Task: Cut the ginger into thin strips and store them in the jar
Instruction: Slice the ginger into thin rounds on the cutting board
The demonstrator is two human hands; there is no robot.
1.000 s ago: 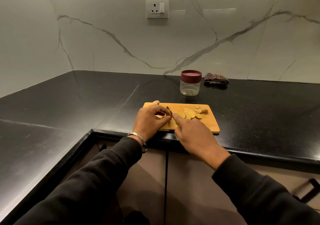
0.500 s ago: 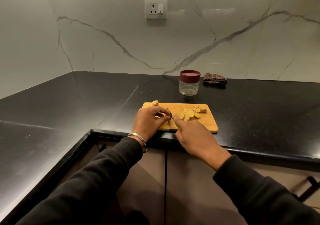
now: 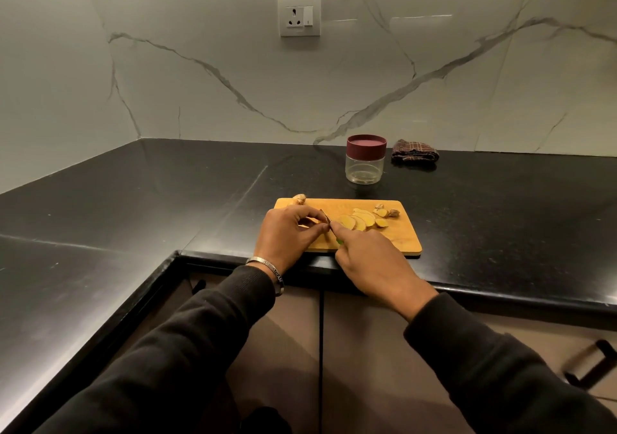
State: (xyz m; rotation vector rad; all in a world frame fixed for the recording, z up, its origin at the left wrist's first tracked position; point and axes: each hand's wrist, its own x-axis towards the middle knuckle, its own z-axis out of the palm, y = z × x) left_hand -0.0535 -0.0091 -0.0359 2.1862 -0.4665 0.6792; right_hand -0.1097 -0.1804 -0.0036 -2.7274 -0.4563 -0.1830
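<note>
Left hand [image 3: 287, 233] fingers curled, pinching ginger piece on cutting board [image 3: 400, 243], right hand [image 3: 367, 260] fingers wrapped round knife [image 3: 325, 216], ginger slices [image 3: 355, 221] just beyond right fingertips, lidded jar [image 3: 366, 159] farther back on desk [image 3: 167, 199].

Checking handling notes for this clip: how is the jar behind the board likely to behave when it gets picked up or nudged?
The jar looks clear-walled and empty, so probably light for its size. It is short and wide with a flat base on the counter, so a nudge would likely slide it rather than tip it. The smooth wall may be slippery, and fragile if it is glass; the ribbed lid looks the surer grip.
</note>
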